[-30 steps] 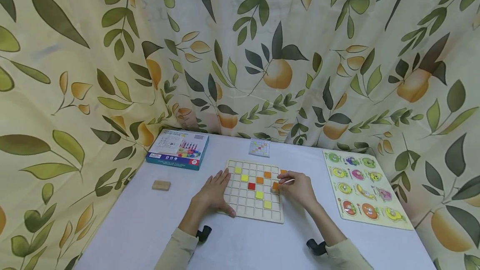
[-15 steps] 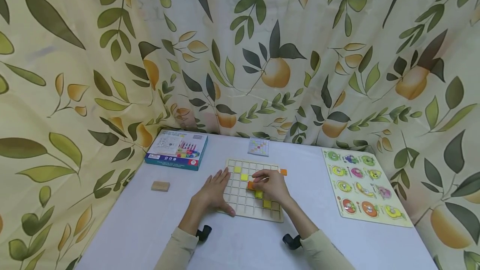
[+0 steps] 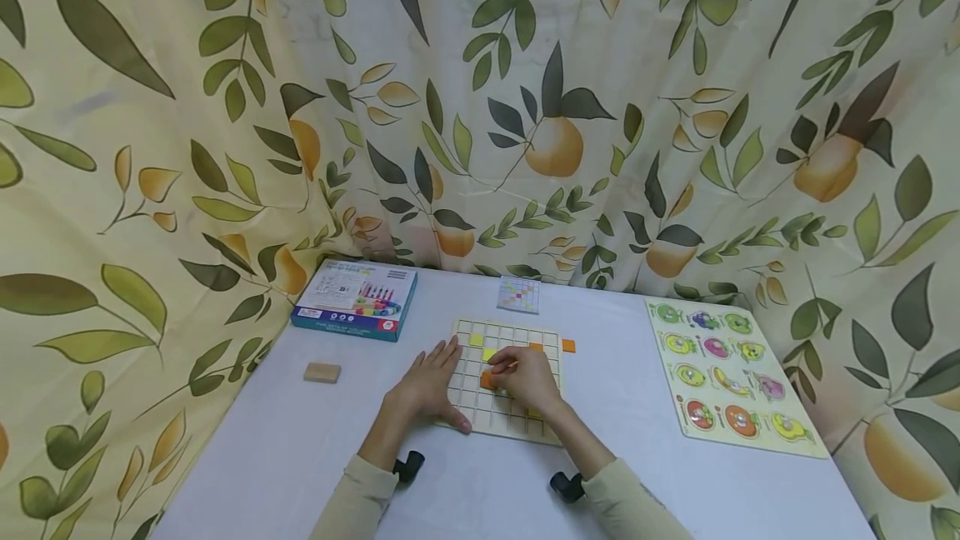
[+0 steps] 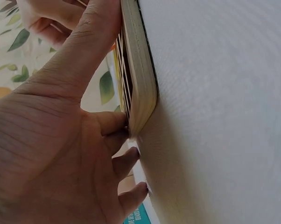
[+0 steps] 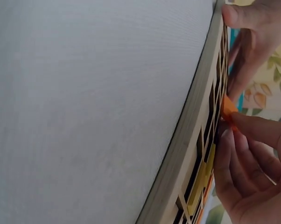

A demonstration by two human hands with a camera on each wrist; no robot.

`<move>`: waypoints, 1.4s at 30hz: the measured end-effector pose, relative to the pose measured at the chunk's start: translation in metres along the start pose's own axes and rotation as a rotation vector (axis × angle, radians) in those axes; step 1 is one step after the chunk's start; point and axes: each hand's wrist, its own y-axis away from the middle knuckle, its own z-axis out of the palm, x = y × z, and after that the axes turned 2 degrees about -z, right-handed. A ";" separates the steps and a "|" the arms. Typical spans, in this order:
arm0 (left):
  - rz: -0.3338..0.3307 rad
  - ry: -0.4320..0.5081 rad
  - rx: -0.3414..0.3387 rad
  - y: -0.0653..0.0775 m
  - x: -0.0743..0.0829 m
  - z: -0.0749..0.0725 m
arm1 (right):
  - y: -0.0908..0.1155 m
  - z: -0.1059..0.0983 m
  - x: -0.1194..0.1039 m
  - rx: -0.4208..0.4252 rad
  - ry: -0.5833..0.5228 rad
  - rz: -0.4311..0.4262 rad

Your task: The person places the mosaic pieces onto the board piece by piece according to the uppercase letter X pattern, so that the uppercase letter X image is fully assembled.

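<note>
A wooden grid board (image 3: 477, 419) with square cells lies on the table. My left hand (image 3: 427, 388) rests along its left side, fingers spread and thumb at the front edge. My right hand (image 3: 534, 382) reaches over the middle of the grid and pinches an orange square tile (image 3: 487, 380) between thumb and fingers. The right wrist view shows this orange tile (image 5: 228, 109) tilted against the grid. Yellow tiles (image 3: 476, 340) sit in cells farther back, and an orange tile (image 3: 536, 347) shows behind the right hand. That hand covers several central cells.
Another orange tile (image 3: 568, 346) lies just off the board's right edge. Behind the board is a small pattern card (image 3: 518, 295). A boxed game (image 3: 354, 300) and a wooden block (image 3: 322, 372) lie to the left. A fruit puzzle board (image 3: 735, 377) lies to the right.
My right hand has moved left from the board's right edge to its middle, carrying the orange tile. It now covers the place where the red tile showed. The left hand stays put.
</note>
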 end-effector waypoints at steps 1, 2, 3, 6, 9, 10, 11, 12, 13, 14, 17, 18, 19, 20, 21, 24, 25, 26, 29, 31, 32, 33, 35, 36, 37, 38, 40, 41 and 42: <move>0.002 0.001 0.000 0.000 0.000 0.000 | -0.001 0.001 0.000 -0.001 0.010 0.000; 0.005 0.001 0.000 0.000 0.000 0.000 | -0.001 0.001 -0.001 -0.003 0.023 0.000; 0.005 0.001 0.001 0.000 0.000 0.000 | -0.001 0.001 -0.001 -0.007 0.035 -0.002; 0.010 0.003 0.007 -0.001 -0.001 0.000 | -0.001 0.003 -0.003 -0.023 0.085 0.000; 0.013 0.001 0.011 -0.001 -0.003 0.000 | 0.000 0.004 -0.005 -0.044 0.126 -0.012; 0.015 0.002 0.012 -0.002 -0.003 0.000 | 0.001 0.005 -0.005 -0.052 0.133 -0.020; 0.014 -0.002 0.009 -0.002 -0.003 0.000 | 0.001 0.005 -0.005 -0.058 0.137 -0.028; 0.014 -0.002 0.008 -0.002 -0.003 0.001 | 0.001 0.005 -0.005 -0.063 0.138 -0.030; 0.014 -0.003 0.007 -0.002 -0.003 0.000 | 0.001 0.004 -0.006 -0.065 0.137 -0.030; 0.012 -0.006 0.006 -0.002 -0.003 0.000 | 0.001 0.003 -0.005 -0.064 0.137 -0.038; 0.011 -0.002 0.008 -0.002 -0.003 0.000 | -0.001 -0.002 -0.002 -0.036 0.133 -0.025; 0.011 0.002 0.011 -0.001 -0.003 0.001 | -0.001 -0.005 -0.001 -0.019 0.129 -0.017; 0.009 0.005 0.012 -0.001 -0.003 0.001 | -0.001 -0.008 0.001 0.002 0.123 -0.009; 0.008 0.009 0.015 -0.001 -0.002 0.001 | -0.002 -0.012 0.003 0.024 0.119 0.000; 0.006 0.013 0.017 -0.001 -0.002 0.001 | -0.002 -0.016 0.005 0.047 0.116 0.018; -0.001 0.020 0.022 0.001 -0.001 0.001 | -0.003 -0.030 0.016 0.110 0.115 0.040; -0.002 0.018 0.022 0.001 -0.001 0.001 | -0.004 -0.035 0.019 0.129 0.117 0.048; -0.003 0.017 0.023 0.001 -0.001 0.001 | -0.005 -0.039 0.023 0.145 0.127 0.053; -0.002 0.007 0.025 0.001 -0.002 0.001 | -0.008 -0.053 0.034 0.198 0.152 0.067; 0.000 0.002 0.026 0.001 -0.002 0.001 | -0.009 -0.061 0.042 0.231 0.172 0.074; 0.000 0.003 0.026 0.001 -0.002 0.001 | -0.010 -0.064 0.046 0.248 0.186 0.079; 0.000 0.004 0.026 0.001 -0.003 0.001 | -0.011 -0.068 0.050 0.262 0.194 0.083; -0.002 0.008 0.024 0.001 -0.002 0.001 | -0.012 -0.074 0.057 0.285 0.223 0.100; -0.002 0.010 0.024 0.001 -0.002 0.001 | -0.012 -0.077 0.060 0.292 0.242 0.111; -0.003 0.011 0.024 0.002 -0.002 0.002 | -0.013 -0.079 0.063 0.295 0.260 0.125; -0.003 0.012 0.025 0.002 -0.002 0.002 | -0.013 -0.081 0.066 0.296 0.277 0.142; -0.001 0.013 0.028 0.002 -0.002 0.002 | -0.014 -0.085 0.069 0.287 0.306 0.168; 0.000 0.016 0.030 0.002 -0.002 0.002 | -0.015 -0.086 0.070 0.280 0.318 0.175; 0.001 0.019 0.031 0.002 -0.002 0.003 | -0.015 -0.088 0.071 0.272 0.327 0.180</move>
